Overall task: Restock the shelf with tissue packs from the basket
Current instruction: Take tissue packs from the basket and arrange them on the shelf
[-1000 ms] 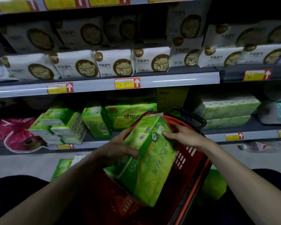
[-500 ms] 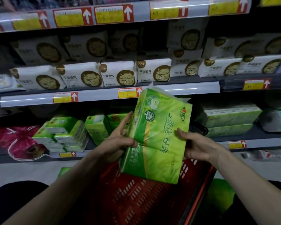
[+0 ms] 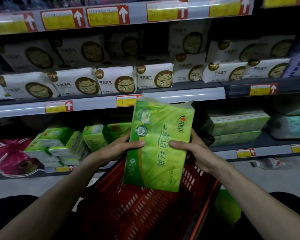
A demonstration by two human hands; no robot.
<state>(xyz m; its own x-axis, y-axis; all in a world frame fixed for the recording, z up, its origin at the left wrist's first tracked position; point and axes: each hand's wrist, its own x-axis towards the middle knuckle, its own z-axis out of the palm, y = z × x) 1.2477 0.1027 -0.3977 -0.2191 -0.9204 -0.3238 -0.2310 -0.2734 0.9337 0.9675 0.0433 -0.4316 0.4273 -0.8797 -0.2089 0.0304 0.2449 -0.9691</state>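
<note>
1. Tissue pack (image 3: 160, 144) up out of basket (image 3: 145, 213), upright; was tilted low a second ago.
2. Left hand (image 3: 116, 150), right hand (image 3: 197, 150): fingers (image 3: 137, 143) wrapped round its sides.
3. Green stock (image 3: 95, 137) on shelf (image 3: 223, 151) just beyond fingers. Shelving next, probably.

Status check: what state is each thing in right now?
pack: held upright over the basket, not yet shelved.
left hand: grips the pack's left edge.
right hand: grips its right edge.
basket: below the pack; no other pack visible inside.
lower shelf: green packs stacked at its left.
</note>
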